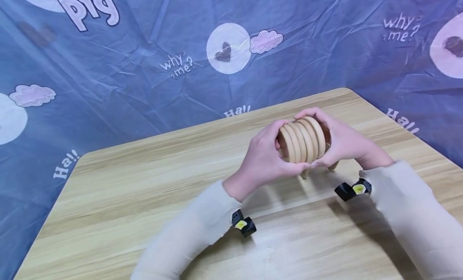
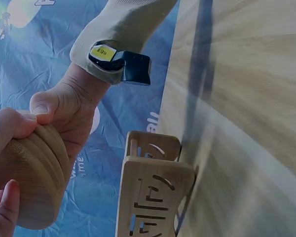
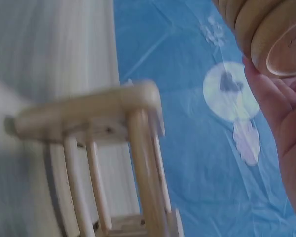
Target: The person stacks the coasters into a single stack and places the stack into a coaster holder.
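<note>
Both hands hold a row of several round wooden coasters (image 1: 303,140), standing on edge face to face, above the table. My left hand (image 1: 262,153) grips the left end, its thumb along the near lower edge. On the other end is my right hand (image 1: 341,141), with the fingers over the far top and the thumb below; the two thumbs meet in front. In the right wrist view the end coaster (image 3: 286,52) shows a raised rim. A wooden rack (image 2: 155,192) with cut-out sides and round bars stands on the table beneath, mostly hidden behind the hands in the head view.
The wood-grain table (image 1: 144,191) reaches back to a blue printed cloth (image 1: 144,91) hanging behind it and on the right side. A small black camera with a yellow label sits at each sleeve cuff, the left one (image 1: 244,224) low over the table.
</note>
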Demonstrator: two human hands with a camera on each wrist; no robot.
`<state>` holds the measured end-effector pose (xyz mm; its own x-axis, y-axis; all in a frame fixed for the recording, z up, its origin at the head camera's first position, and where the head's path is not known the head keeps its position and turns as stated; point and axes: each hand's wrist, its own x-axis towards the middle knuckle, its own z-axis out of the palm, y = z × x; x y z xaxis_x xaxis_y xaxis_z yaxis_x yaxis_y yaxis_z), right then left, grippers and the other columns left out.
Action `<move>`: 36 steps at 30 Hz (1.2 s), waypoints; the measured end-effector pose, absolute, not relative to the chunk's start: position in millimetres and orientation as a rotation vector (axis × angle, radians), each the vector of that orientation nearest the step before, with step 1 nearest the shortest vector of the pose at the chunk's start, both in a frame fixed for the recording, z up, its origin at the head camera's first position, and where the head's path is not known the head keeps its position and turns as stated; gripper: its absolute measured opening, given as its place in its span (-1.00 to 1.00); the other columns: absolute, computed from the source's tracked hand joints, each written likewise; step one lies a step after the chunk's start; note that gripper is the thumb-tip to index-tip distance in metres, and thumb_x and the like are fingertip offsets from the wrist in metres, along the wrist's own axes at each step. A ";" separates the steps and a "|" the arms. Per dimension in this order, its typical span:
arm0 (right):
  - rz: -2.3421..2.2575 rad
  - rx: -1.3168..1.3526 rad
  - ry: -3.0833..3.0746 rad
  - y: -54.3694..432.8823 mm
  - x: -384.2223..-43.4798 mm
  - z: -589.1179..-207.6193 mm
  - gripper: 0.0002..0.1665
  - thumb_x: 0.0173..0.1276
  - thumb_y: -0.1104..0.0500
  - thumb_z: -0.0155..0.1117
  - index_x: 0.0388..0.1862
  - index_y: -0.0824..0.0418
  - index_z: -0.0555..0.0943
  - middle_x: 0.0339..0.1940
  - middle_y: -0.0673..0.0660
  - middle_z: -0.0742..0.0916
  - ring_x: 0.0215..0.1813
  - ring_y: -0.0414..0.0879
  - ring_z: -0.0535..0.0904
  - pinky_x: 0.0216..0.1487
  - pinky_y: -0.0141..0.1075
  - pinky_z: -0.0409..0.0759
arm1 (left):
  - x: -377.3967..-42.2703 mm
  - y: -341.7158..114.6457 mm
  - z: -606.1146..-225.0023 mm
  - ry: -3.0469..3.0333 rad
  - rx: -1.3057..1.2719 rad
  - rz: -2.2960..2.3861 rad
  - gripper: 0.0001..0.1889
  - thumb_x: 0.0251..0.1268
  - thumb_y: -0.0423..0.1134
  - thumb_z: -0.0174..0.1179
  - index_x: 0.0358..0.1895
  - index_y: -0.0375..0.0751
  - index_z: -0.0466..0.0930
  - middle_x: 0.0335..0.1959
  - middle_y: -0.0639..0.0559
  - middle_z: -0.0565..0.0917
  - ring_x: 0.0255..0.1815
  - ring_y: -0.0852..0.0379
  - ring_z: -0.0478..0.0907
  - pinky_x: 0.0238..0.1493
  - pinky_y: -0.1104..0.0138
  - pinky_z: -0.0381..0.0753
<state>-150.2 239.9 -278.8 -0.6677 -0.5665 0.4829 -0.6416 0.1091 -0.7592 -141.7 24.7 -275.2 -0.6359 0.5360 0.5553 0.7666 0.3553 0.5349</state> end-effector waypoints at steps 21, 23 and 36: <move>2.009 1.282 -2.054 292.7 -177.3 -294.5 0.14 -0.51 0.72 0.27 0.26 0.40 0.24 0.10 0.15 0.53 0.03 -0.10 0.51 -0.02 -0.41 0.57 | -164.4 82.6 -284.2 -2.511 -1.004 -1.135 -0.08 -0.34 0.10 0.49 0.22 -0.09 0.30 0.04 0.14 0.51 0.02 0.29 0.43 0.03 0.55 0.41; 2.025 1.265 -2.071 295.3 -179.3 -297.3 0.14 -0.49 0.71 0.26 0.28 0.39 0.22 0.08 0.15 0.53 0.00 -0.10 0.53 -0.05 -0.40 0.59 | -166.2 85.2 -286.9 -2.517 -0.987 -1.123 -0.09 -0.35 0.11 0.49 0.21 -0.09 0.30 0.02 0.14 0.52 0.02 0.29 0.43 0.05 0.54 0.40; 2.025 1.173 -2.215 308.7 -184.5 -316.8 0.10 -0.37 0.69 0.25 0.32 0.27 0.25 0.06 0.08 0.54 -0.02 -0.16 0.54 -0.06 -0.43 0.58 | -175.9 96.6 -305.2 -2.577 -0.957 -1.188 -0.13 -0.34 0.08 0.50 0.19 -0.03 0.32 0.01 0.18 0.50 0.01 0.31 0.42 -0.01 0.57 0.42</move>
<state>-184.5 308.7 -316.8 -0.7320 -0.5505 0.4014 -0.4492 -0.0530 -0.8919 -175.9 96.6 -305.2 -0.7863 0.4889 0.3778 0.6048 0.4841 0.6324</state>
